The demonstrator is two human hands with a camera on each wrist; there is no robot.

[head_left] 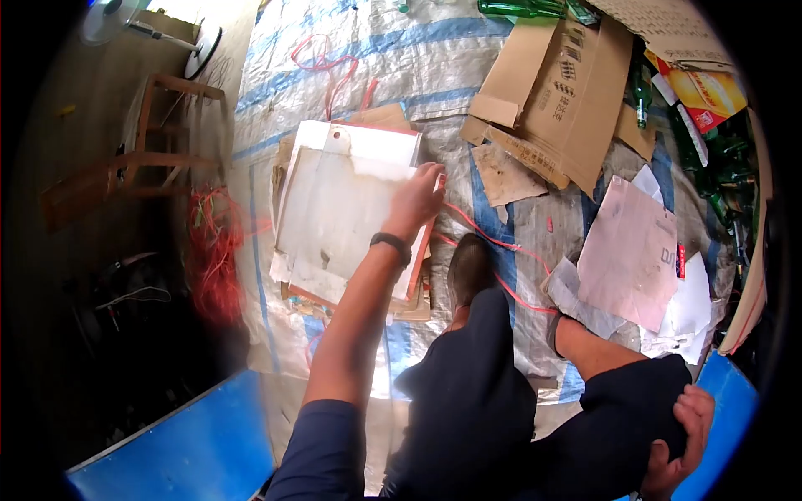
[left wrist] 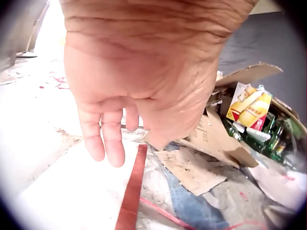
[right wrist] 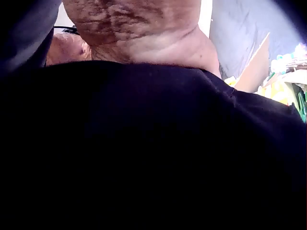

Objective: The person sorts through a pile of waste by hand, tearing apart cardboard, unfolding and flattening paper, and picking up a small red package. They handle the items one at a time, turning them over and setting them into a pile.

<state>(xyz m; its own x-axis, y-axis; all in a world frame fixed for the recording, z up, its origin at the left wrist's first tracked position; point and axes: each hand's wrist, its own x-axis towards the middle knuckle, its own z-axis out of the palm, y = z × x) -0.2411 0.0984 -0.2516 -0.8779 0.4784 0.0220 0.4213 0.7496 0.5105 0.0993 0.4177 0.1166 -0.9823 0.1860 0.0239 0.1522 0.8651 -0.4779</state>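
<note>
My left hand is over the right edge of a stack of flattened cardboard in the head view. A greyish-white sheet with a torn upper edge lies on top of the stack. In the left wrist view the loosely extended fingers of that hand reach down over a white sheet with a red border, nothing pinched between them. My right hand rests on the dark-trousered knee, fingers spread over its side; in the right wrist view the trouser cloth hides most of it.
Flattened brown boxes lie at the upper right. A pinkish cardboard piece is on the right, near green bottles. Red string runs past the shoe. On the left are a wooden stool and a red string bundle.
</note>
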